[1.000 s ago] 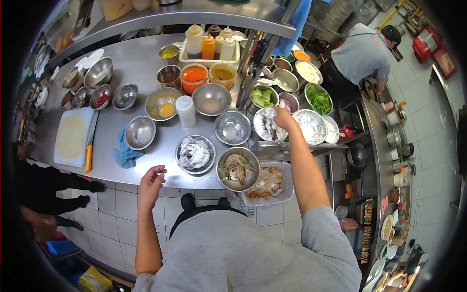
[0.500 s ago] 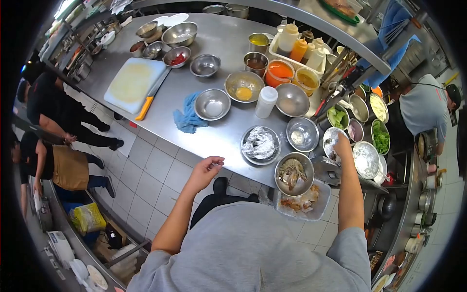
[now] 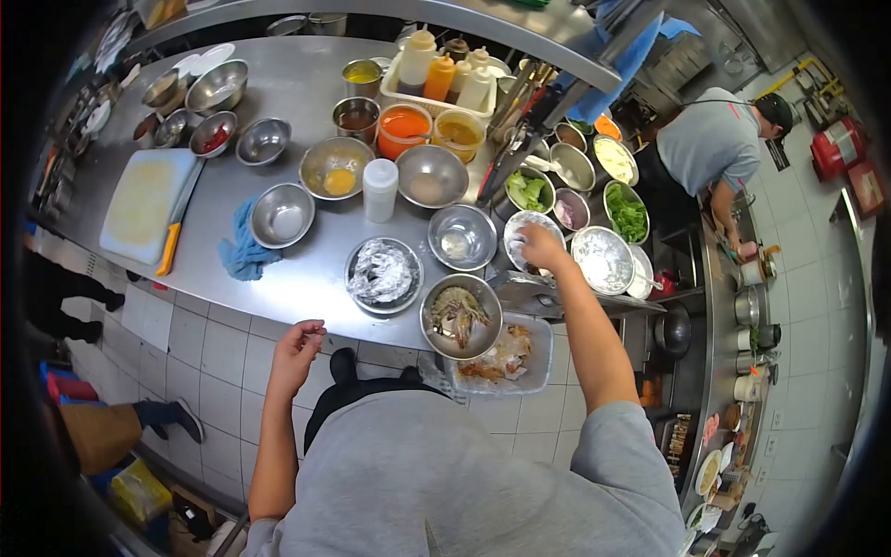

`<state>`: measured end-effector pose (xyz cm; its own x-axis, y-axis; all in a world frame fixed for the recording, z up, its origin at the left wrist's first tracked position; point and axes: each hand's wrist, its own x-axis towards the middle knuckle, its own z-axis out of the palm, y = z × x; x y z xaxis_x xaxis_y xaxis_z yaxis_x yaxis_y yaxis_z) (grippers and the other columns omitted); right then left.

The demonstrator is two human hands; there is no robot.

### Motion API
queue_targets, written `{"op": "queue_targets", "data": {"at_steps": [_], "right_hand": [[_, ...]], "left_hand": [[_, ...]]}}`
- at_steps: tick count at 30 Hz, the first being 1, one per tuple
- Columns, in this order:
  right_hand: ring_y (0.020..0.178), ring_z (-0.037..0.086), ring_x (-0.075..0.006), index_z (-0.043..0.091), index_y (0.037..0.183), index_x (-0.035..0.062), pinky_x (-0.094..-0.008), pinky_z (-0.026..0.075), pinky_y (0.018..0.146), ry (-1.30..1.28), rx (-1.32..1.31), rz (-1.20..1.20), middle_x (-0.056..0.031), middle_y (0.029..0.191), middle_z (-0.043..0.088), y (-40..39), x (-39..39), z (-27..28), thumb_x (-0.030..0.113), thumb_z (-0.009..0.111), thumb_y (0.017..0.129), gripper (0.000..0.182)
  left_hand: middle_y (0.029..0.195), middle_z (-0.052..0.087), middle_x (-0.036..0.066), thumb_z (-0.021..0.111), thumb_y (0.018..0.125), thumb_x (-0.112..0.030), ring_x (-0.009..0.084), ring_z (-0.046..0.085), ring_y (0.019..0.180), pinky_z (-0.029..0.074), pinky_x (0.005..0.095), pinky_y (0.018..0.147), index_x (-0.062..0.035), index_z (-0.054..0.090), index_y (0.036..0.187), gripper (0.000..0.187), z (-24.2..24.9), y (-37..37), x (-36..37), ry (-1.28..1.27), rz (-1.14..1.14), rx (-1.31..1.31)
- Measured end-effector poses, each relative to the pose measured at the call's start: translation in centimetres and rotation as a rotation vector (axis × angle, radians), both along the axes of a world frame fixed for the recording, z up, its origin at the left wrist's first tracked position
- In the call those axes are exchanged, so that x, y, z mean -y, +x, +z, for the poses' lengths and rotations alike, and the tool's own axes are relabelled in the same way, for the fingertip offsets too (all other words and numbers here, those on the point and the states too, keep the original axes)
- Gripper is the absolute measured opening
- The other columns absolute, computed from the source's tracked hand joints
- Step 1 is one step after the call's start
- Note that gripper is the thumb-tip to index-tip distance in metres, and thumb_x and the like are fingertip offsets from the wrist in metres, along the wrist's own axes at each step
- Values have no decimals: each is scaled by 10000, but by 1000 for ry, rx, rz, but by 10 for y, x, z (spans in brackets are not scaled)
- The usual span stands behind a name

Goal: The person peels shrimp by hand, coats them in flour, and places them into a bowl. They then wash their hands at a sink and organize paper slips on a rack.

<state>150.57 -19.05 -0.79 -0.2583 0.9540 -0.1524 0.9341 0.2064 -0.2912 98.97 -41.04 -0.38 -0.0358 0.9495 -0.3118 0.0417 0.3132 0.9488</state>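
Note:
My right hand reaches into a metal bowl of white powder, fingers bent together and pointing down; whatever they grip is hidden. Left of it stands a bowl with a little pale powder. Nearer to me, a bowl of raw shrimp sits at the table edge, above a tub of shrimp shells. Another bowl holds a white, flour-coated heap. My left hand hangs in front of the table edge, fingers loosely curled and apart, holding nothing.
A bowl with egg yolk, a white shaker bottle, sauce tubs and squeeze bottles stand behind. At left are a blue cloth, a cutting board and an orange-handled knife. A co-worker works at right.
The view has turned right, so the table's contents appear farther left. My right hand stays at the powder bowl, its fingers slightly shifted. My left hand still hovers by the table edge.

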Motion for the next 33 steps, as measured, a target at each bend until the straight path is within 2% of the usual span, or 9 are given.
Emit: {"op": "queue_targets", "data": {"at_steps": [4,6,9,11,13,16,19,25,33], "right_hand": [[1151,555,-403,668,1164,24,-416,421,1024,68,-29,61,-257,1196,604,-5,-5,-3,192,639,759,439],[1162,556,-403,636,1206,0,-416,411,1037,-68,62,-66,-266,1204,602,3,-8,1,176,630,767,473],[1191,546,-394,583,1265,-32,-423,404,1046,53,-65,-239,-284,1220,593,21,-10,-12,155,612,783,517],[1173,567,-394,559,1251,-61,-434,431,1020,50,-35,-232,-282,1202,609,19,-10,-7,132,597,790,502],[1112,602,-401,580,1175,-53,-447,471,970,-132,212,-212,-280,1146,635,17,-13,-4,105,603,778,429],[1062,622,-414,582,1124,-42,-456,492,935,-32,202,-212,-283,1089,652,20,-15,-17,83,637,740,408],[1074,617,-408,585,1131,-31,-454,491,938,91,113,-327,-291,1092,647,20,-14,-28,73,673,711,442],[1042,635,-399,613,1089,-20,-445,503,925,-2,226,-450,-263,1068,666,-2,0,-8,72,695,697,411],[1142,600,-384,611,1129,-14,-444,484,967,45,101,-475,-276,1161,636,-1,-4,-15,74,630,740,399]], "left_hand": [[1019,683,36,622,923,-97,64,539,764,452,210,674,-20,628,1187,275,3,11,-4,6,-38,-11],[1019,683,36,627,919,-94,63,533,754,449,210,668,-21,629,1187,278,3,14,-5,18,-37,5],[1015,680,32,627,917,-93,60,525,745,444,208,663,-23,631,1182,274,-1,13,-3,14,-23,-5],[1018,680,32,627,917,-93,59,524,745,443,208,661,-24,630,1184,275,-2,12,-1,14,-21,-7],[1021,679,32,626,917,-93,59,522,744,441,207,658,-25,630,1185,276,-3,11,1,10,-23,-9],[1026,680,34,623,918,-92,58,523,744,438,205,653,-25,627,1192,282,-5,11,-1,5,-42,-6],[1030,681,35,621,919,-93,58,523,744,436,205,651,-23,623,1196,286,-4,11,-4,-4,-38,-9],[1035,680,33,619,923,-100,58,523,751,435,202,662,-25,622,1199,286,-6,8,-5,-16,-64,-18],[1049,662,24,611,925,-93,59,531,749,444,204,650,-31,625,1189,271,-3,1,-11,-6,-73,-1]]}}
